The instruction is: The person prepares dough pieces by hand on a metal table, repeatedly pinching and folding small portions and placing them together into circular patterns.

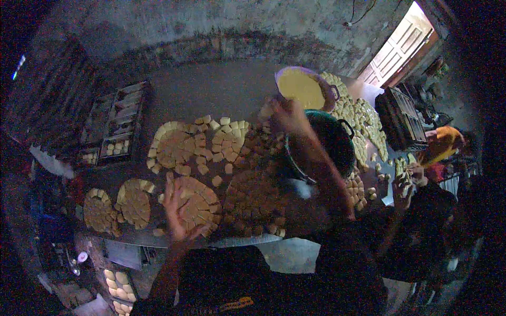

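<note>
My left hand lies with spread fingers at the left edge of a round of cut dough, near the table's front edge. My right arm reaches across a dark green basin. At its far end my right hand is over the table, just in front of a purple basin with a pale yellow filling. Its fingers are smeared and dim, so what they hold, if anything, does not show. More cut dough rounds and loose dough pieces lie around my hands.
Divided trays stand at the left, some holding dough pieces. Paler dough pieces cover the right side of the table, beside dark stacked crates. A co-worker's hands handle dough there. A tray of buns is below left.
</note>
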Tool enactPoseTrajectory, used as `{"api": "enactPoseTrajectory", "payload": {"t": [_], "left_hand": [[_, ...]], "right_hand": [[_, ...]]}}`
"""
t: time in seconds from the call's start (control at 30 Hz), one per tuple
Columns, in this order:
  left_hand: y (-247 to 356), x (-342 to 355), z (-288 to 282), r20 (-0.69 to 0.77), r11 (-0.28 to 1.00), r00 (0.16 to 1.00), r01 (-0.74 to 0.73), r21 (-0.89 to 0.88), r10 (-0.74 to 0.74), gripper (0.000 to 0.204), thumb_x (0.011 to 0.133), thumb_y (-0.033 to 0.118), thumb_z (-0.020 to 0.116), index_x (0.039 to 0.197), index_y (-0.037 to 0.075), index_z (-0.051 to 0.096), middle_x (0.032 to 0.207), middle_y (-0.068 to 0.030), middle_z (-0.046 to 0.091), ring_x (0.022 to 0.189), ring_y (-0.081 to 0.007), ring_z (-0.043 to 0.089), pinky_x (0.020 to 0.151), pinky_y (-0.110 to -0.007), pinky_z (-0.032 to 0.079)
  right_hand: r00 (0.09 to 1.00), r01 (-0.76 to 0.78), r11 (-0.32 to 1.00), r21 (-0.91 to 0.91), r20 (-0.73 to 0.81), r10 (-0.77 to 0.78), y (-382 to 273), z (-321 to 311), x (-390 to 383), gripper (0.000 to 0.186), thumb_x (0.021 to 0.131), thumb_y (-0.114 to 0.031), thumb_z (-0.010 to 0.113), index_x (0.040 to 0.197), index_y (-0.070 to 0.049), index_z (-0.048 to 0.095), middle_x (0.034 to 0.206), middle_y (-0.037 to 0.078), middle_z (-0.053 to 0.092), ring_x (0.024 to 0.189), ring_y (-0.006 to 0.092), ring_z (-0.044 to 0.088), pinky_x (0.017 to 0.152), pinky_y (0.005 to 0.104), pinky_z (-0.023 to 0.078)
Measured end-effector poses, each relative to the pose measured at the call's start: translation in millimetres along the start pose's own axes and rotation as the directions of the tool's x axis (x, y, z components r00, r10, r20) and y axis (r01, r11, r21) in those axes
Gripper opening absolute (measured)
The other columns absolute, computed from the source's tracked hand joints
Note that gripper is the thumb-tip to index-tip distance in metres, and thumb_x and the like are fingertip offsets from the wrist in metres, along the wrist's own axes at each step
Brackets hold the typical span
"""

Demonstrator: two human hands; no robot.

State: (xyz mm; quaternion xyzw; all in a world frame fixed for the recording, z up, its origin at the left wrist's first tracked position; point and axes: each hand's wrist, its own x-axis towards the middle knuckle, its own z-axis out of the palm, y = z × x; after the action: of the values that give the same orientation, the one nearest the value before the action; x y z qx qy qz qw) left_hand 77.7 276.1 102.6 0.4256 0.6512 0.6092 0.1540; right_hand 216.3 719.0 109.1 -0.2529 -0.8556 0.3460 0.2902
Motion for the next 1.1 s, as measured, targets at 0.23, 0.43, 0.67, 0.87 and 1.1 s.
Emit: {"api": "enactPoseTrajectory", "payload": {"t": [0.23, 0.43, 0.67, 0.87, 1.1], "left_hand": [[-68, -73, -81, -0.116, 0.882, 0.931, 0.281, -0.379, -0.347, 0.105, 0.085, 0.032, 0.083, 0.164, 0.013, 0.018, 0.162, -0.016, 0.036, 0.133, -0.0333, 0.055, 0.096, -0.042, 0.057], [-71, -133, -97, -0.242, 0.814, 0.889, 0.209, -0.543, -0.389, 0.098, 0.086, 0.004, 0.077, 0.164, 0.013, 0.019, 0.157, -0.0185, 0.043, 0.119, -0.0334, 0.065, 0.082, -0.032, 0.063], [-69, -141, -114, -0.227, 0.83, 0.827, 0.413, -0.375, -0.514, 0.093, 0.092, 0.025, 0.074, 0.165, 0.013, 0.018, 0.159, -0.0172, 0.042, 0.123, -0.0351, 0.064, 0.088, -0.038, 0.061], [-21, -113, -125, -0.21, 0.821, 0.822, 0.433, -0.373, -0.529, 0.088, 0.094, 0.028, 0.072, 0.164, 0.011, 0.021, 0.16, -0.0153, 0.041, 0.128, -0.0346, 0.06, 0.103, -0.046, 0.052], [-67, -79, -115, 0.098, 0.78, 0.871, 0.477, -0.405, -0.482, 0.061, 0.09, 0.006, 0.072, 0.147, 0.005, 0.05, 0.154, -0.0135, 0.049, 0.127, -0.031, 0.059, 0.108, -0.045, 0.05]], "right_hand": [[0.959, 0.213, 0.779, -0.589, 0.278, -0.052, 193, -81, 119, 0.043, 0.107, -0.034, 0.046, 0.142, -0.012, 0.056, 0.091, 0.023, 0.073, 0.078, 0.0412, 0.07, 0.065, 0.0532, 0.053], [0.943, 0.263, 0.542, -0.798, 0.331, 0.03, 264, -52, 122, 0.048, 0.104, -0.031, 0.048, 0.149, -0.015, 0.048, 0.089, 0.025, 0.071, 0.078, 0.0448, 0.069, 0.065, 0.0559, 0.052], [0.952, 0.287, 0.337, -0.897, 0.305, -0.001, 289, -97, 121, 0.058, 0.099, -0.027, 0.054, 0.154, -0.015, 0.043, 0.086, 0.029, 0.07, 0.076, 0.0477, 0.069, 0.065, 0.0593, 0.053], [0.951, 0.199, 0.469, -0.861, 0.285, 0.12, 151, -6, 100, 0.041, 0.101, -0.026, 0.049, 0.141, -0.02, 0.059, 0.101, 0.017, 0.074, 0.08, 0.0374, 0.07, 0.067, 0.0476, 0.056], [0.981, -0.143, 0.737, -0.661, 0.003, 0.194, 119, -43, 66, 0.045, 0.104, -0.038, 0.048, 0.128, -0.003, 0.065, 0.101, 0.023, 0.073, 0.094, 0.0362, 0.072, 0.08, 0.0495, 0.055]]}}
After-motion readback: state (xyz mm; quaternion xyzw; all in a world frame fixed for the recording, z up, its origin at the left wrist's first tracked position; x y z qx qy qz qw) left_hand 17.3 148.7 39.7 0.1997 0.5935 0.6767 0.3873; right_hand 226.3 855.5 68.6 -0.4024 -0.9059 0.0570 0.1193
